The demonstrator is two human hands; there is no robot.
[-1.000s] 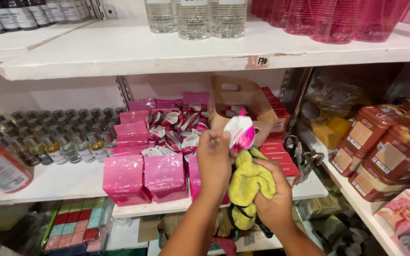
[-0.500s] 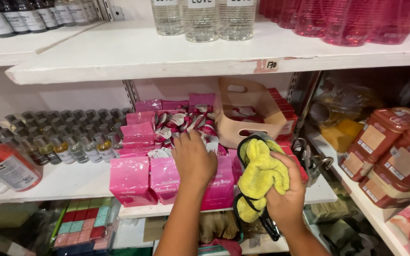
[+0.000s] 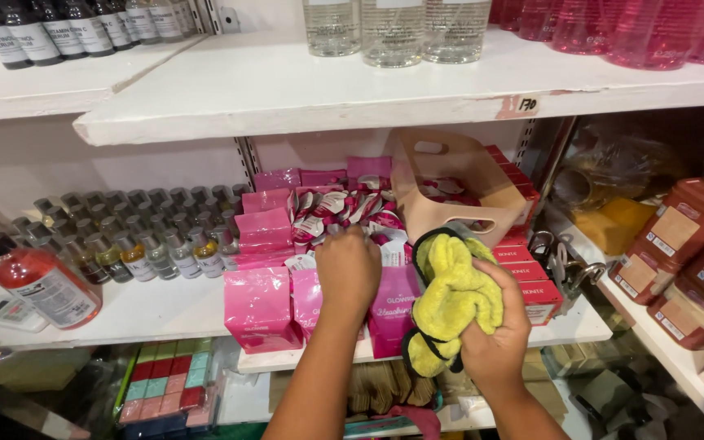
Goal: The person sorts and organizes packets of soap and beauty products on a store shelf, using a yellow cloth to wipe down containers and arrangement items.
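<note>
My left hand (image 3: 350, 270) reaches forward into a pile of small pink and white sachets (image 3: 344, 208) on the white shelf (image 3: 156, 305), fingers curled down over them; whether it grips one is hidden. Pink boxes (image 3: 261, 305) stand in rows around that hand. My right hand (image 3: 495, 326) is closed on a bunched yellow-green cloth with black trim (image 3: 450, 297), held just in front of the shelf edge. A tan handled caddy (image 3: 454, 191) sits tilted behind the cloth.
Small dropper bottles (image 3: 128, 236) fill the shelf's left part, with a red liquid bottle (image 3: 46, 281) lying at far left. Red boxes (image 3: 523, 273) line the right. Brown-lidded jars (image 3: 682, 253) sit on the right shelf. Clear and pink bottles (image 3: 393, 28) stand on the shelf above.
My left hand set down the pink and white sachet and moved lower into the pile. The right hand with the cloth shifted right and slightly down.
</note>
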